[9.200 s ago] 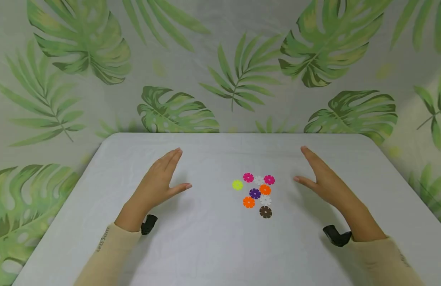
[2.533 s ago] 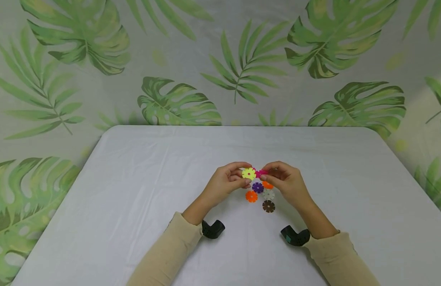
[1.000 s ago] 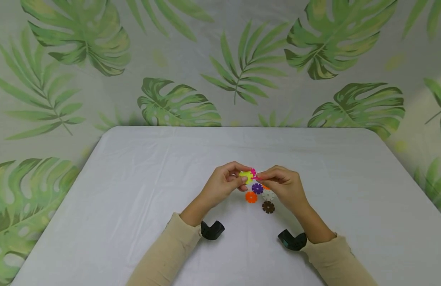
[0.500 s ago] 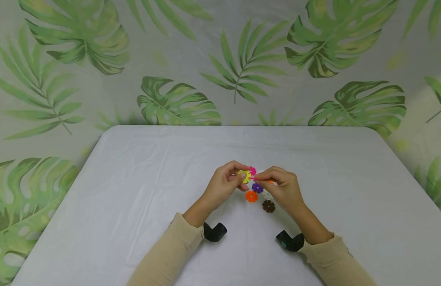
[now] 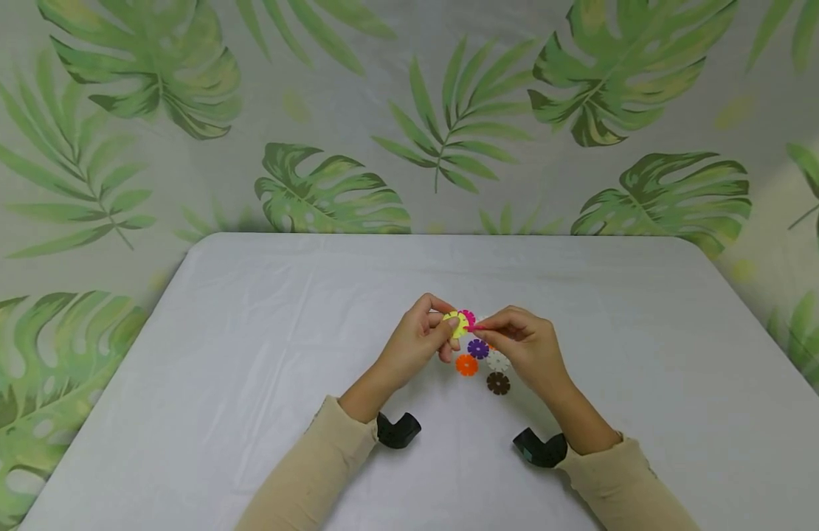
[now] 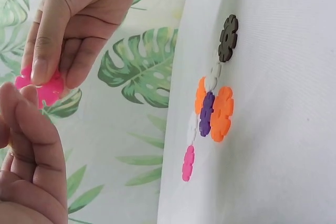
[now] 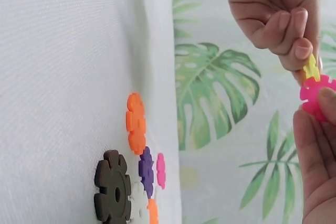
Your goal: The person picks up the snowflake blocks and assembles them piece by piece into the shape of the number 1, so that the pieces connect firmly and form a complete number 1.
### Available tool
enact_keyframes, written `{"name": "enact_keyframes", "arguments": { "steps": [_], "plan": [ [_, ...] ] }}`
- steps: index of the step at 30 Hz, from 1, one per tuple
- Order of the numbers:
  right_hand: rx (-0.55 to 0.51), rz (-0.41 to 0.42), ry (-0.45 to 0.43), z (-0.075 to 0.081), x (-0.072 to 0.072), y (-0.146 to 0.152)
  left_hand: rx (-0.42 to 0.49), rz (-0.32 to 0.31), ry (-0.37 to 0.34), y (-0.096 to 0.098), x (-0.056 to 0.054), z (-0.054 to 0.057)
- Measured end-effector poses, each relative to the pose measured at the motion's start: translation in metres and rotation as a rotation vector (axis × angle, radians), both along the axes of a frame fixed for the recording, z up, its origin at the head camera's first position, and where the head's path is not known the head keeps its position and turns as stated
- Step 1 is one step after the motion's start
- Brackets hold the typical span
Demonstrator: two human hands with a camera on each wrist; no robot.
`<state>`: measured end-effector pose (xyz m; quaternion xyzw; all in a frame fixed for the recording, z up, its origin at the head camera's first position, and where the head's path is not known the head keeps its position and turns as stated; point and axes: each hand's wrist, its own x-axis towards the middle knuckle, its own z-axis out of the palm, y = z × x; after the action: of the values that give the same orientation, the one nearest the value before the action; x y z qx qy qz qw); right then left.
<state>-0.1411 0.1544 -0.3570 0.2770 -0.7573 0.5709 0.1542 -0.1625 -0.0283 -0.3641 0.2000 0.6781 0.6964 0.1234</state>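
Observation:
My left hand (image 5: pixel 412 341) pinches a yellow notched flower-shaped disc (image 5: pixel 454 324) between thumb and fingers above the table. Opposite it, my right hand (image 5: pixel 525 345) holds a pink notched disc (image 6: pixel 50 92) of the same kind, turned edge-on in the head view. The two discs meet edge to edge at right angles in the right wrist view, where the yellow disc's rim (image 7: pixel 312 68) runs into the pink one. Below the hands lie loose discs: a second pink (image 6: pixel 188 163), a purple (image 5: pixel 478 349), an orange (image 5: pixel 467 365), a white (image 5: pixel 498 361) and a brown (image 5: pixel 499 383).
Another orange disc (image 6: pixel 200 95) and another white disc (image 6: pixel 192 128) lie among the loose ones, partly hidden. A white cloth covers the table (image 5: pixel 283 317). Behind its far edge hangs a leaf-patterned curtain (image 5: pixel 489 125). Black wrist cameras (image 5: pixel 399 431) sit below both hands.
Both hands were apart and bare at first; they came together, having picked up the yellow and one pink disc. Lately the pink disc turned edge-on and moved left against the yellow one.

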Motion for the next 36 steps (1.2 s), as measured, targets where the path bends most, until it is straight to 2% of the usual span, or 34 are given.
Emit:
{"name": "enact_keyframes", "arguments": {
  "steps": [4,6,10,15,25,28,32,36],
  "plan": [
    [-0.011,0.005,0.027,-0.004,-0.001,0.002,-0.002,0.015,-0.002,0.001,0.007,0.012],
    [-0.016,-0.007,0.055,-0.009,-0.004,0.003,0.002,0.027,0.005,0.003,0.010,0.014],
    [-0.002,-0.049,0.136,-0.020,-0.008,0.003,0.006,0.061,0.044,0.006,0.014,0.015],
    [0.012,-0.076,0.217,-0.021,-0.009,0.001,-0.008,0.063,0.103,0.008,0.015,0.013],
    [-0.058,0.035,0.127,-0.022,-0.012,0.002,-0.007,-0.038,0.085,0.000,0.007,0.011],
    [-0.063,0.042,0.106,-0.022,-0.012,0.002,-0.017,-0.065,0.079,-0.001,0.000,0.003],
    [-0.048,0.031,0.080,-0.020,-0.012,0.002,-0.020,-0.061,0.077,-0.002,-0.007,-0.010],
    [-0.049,0.032,0.063,-0.016,-0.010,0.001,-0.053,-0.026,0.114,-0.003,-0.008,-0.012]
  ]
}}
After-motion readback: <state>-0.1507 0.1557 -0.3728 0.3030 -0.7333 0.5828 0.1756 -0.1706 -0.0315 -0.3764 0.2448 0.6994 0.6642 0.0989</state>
